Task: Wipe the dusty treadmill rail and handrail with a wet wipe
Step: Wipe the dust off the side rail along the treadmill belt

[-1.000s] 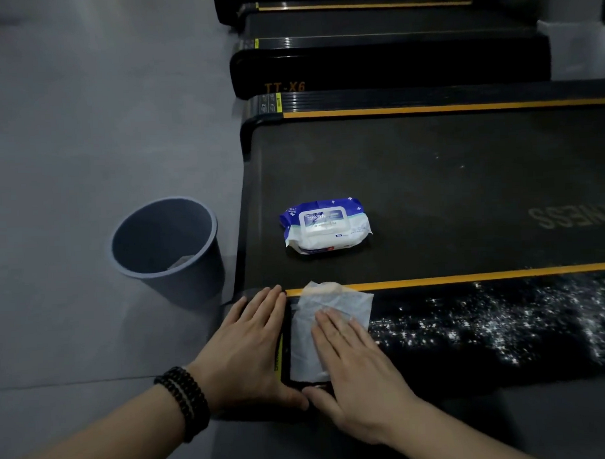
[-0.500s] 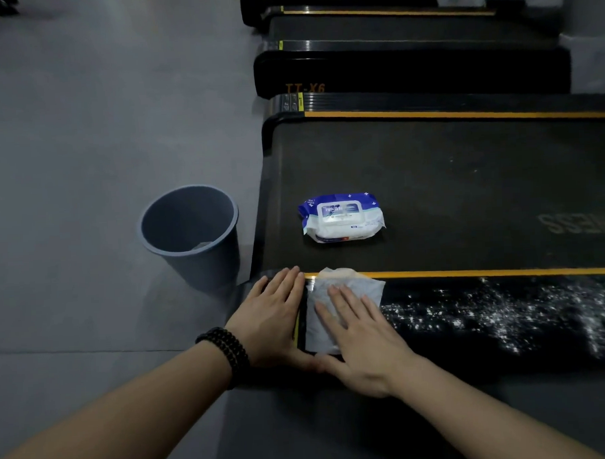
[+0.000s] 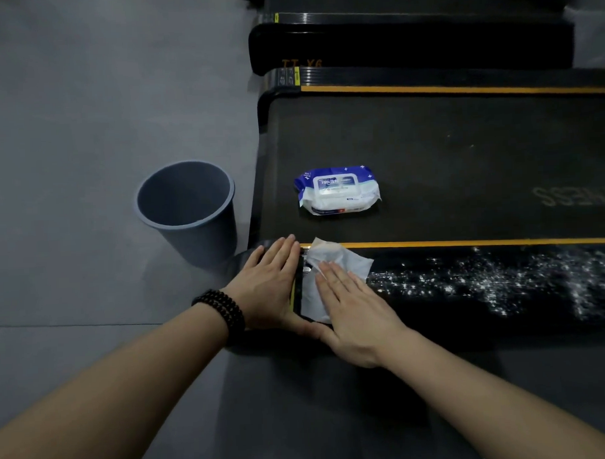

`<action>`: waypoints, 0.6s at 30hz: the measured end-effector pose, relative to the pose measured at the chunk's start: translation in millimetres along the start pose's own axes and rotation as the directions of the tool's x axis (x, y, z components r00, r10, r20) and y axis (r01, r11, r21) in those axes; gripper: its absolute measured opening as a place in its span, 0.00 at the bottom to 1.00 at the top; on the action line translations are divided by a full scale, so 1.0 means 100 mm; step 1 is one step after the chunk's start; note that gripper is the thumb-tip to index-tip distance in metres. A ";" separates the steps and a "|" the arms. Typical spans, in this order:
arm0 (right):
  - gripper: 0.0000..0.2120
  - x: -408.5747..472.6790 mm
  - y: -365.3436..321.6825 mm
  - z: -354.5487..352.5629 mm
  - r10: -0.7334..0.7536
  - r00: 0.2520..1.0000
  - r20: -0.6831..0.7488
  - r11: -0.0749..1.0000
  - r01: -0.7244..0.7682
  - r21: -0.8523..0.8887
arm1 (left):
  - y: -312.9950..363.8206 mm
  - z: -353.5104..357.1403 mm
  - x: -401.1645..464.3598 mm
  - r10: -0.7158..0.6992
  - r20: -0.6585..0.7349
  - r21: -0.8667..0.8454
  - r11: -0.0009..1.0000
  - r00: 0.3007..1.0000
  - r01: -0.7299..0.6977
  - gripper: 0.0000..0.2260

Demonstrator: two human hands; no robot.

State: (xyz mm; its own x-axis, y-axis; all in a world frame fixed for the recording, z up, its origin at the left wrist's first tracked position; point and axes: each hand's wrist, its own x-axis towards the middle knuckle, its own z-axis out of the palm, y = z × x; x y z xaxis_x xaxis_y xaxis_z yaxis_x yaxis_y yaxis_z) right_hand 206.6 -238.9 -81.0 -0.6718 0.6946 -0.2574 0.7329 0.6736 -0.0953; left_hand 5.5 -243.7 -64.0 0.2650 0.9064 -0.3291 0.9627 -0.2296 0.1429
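Head camera looked down on a black treadmill rail (image 3: 468, 292) running from the middle of the frame out toward 3 o'clock, edged by an orange stripe (image 3: 466, 243). White dust (image 3: 484, 278) speckled the rail from just right of the hands to the frame's edge. A white wet wipe (image 3: 333, 262) lay flat on the rail's near end, one corner crumpled up at 12 o'clock against the stripe. The right hand (image 3: 352, 310) rested palm down on the wipe, fingers straight and close together, pressing it onto the rail rather than gripping it. The left hand (image 3: 272, 282) lay flat just beside it at 9 o'clock, fingers straight, on the rounded end cap of the rail, with its thumb reaching toward the right thumb; it held nothing. A dark beaded bracelet (image 3: 221, 311) circled the left wrist. At 12 o'clock from the hands, a blue and white pack of wipes (image 3: 337, 190) sat on the treadmill belt (image 3: 463, 162), lid closed. A grey bin (image 3: 187, 209) stood on the floor (image 3: 85, 134) at 10 o'clock, near the treadmill's end. More treadmills (image 3: 408, 47) lined up beyond.
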 end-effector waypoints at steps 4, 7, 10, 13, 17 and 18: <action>0.47 -0.10 0.01 0.05 -0.002 1.000 -0.007 1.000 0.001 -0.019 | -0.01 0.05 0.02 -0.007 -0.003 -0.041 0.999 1.000 0.007 0.67; 0.48 -0.21 0.02 0.07 0.007 1.000 -0.005 1.000 -0.007 0.012 | -0.01 0.08 0.04 -0.019 -0.006 -0.040 0.999 1.000 0.018 0.67; 0.48 -0.20 0.04 0.04 0.006 1.000 -0.010 0.999 -0.006 0.032 | 0.02 0.08 0.04 -0.026 -0.015 -0.032 0.999 1.000 0.026 0.66; 0.50 -0.07 0.09 -0.05 0.008 1.000 -0.005 1.000 -0.008 0.025 | 0.03 0.08 0.05 -0.039 -0.020 -0.035 0.999 0.999 0.039 0.66; 0.54 0.01 0.10 -0.06 0.003 1.000 0.002 1.000 -0.003 0.028 | 0.03 0.08 0.05 -0.041 -0.021 -0.033 0.999 0.999 0.041 0.66; 0.54 -0.02 0.08 -0.05 0.002 1.000 -0.009 0.999 -0.002 0.032 | 0.03 0.08 0.05 -0.042 -0.020 -0.034 0.999 0.999 0.041 0.66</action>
State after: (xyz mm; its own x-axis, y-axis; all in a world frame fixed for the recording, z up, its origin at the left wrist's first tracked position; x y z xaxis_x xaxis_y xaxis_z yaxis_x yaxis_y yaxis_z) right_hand 213.8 -233.6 -76.4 -0.6714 0.6982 -0.2485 0.7371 0.6639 -0.1260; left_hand 10.3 -243.3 -72.8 0.2236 0.9220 -0.3161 0.9704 -0.1801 0.1611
